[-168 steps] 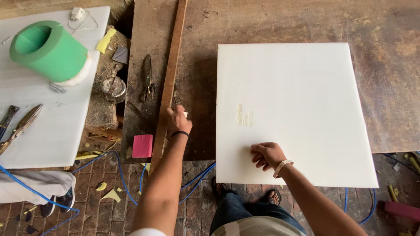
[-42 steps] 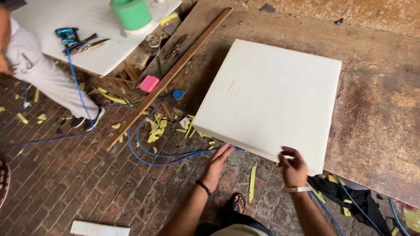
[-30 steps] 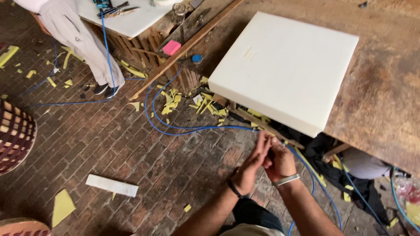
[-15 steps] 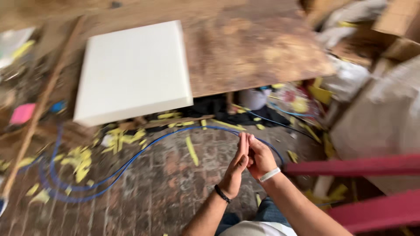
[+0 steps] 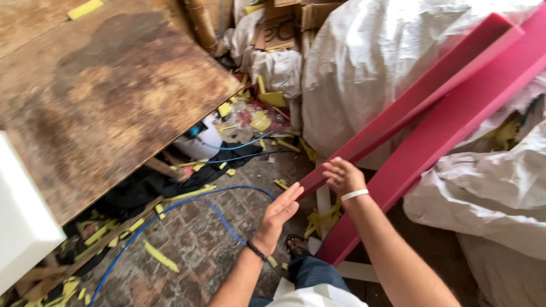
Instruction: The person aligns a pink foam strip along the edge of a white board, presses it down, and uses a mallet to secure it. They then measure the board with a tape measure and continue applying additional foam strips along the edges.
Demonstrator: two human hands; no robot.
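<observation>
Two long pink foam strips (image 5: 432,108) lean from the floor up toward the upper right, resting against white sacks. My right hand (image 5: 342,175), with a white wristband, curls its fingers onto the lower end of the upper strip. My left hand (image 5: 278,213), with a dark wrist cord, is stretched flat with fingers apart, its fingertips just touching the low tip of that strip. A corner of the white foam slab (image 5: 23,227) shows at the left edge on the worn wooden table (image 5: 108,96).
Bulging white sacks (image 5: 364,62) fill the right side, with cardboard behind them. A blue cable (image 5: 187,204) loops over the brick floor among yellow foam scraps (image 5: 159,256). A white container (image 5: 202,142) and dark cloth lie under the table edge.
The view has swung right, away from the white slab. My hands, held together half a second ago, have parted and reached the pink foam strips.
</observation>
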